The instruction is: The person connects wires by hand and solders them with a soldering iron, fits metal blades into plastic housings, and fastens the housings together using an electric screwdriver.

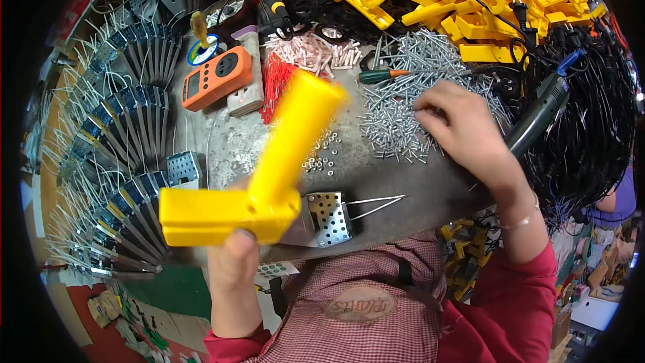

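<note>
L-shaped yellow plastic housing [269, 185] is clamped in left grip [232, 259]; silver metal screws [396, 124] below right grip [463, 121] (closure unclear) could be scattered if brushed.

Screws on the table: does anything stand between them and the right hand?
Nothing visible: the right hand is over the screws, though contact isn't clear. The green-handled tool lies farther up and left, not between.
</note>
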### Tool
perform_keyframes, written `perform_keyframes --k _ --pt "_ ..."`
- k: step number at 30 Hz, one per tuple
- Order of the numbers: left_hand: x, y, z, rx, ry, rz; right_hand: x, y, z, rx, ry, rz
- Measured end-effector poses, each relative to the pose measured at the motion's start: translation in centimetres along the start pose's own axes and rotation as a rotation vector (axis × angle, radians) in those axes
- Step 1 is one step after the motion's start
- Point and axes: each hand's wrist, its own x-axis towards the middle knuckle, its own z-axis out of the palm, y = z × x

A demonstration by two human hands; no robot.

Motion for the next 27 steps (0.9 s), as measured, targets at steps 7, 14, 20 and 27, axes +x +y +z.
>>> perform_keyframes --k 7,14,20,27 --pt "0.1 -0.2 0.5 -0.018 0.141 -0.002 1.3 0.6 1.6 -0.266 -0.097 -0.017" --pt "0.7 -0.1 0.7 -0.027 0.065 -0.059 4.6 1.0 3.2 -0.351 -0.027 -0.137" --pt "0.4 -0.6 0.6 -0.166 0.061 -0.072 5.1 1.7 1.5 -0.225 0.135 0.004" --pt "1.4 -0.4 2.0 -0.181 0.018 -0.179 1.8 -4.9 -0.9 0.574 0.285 0.217"
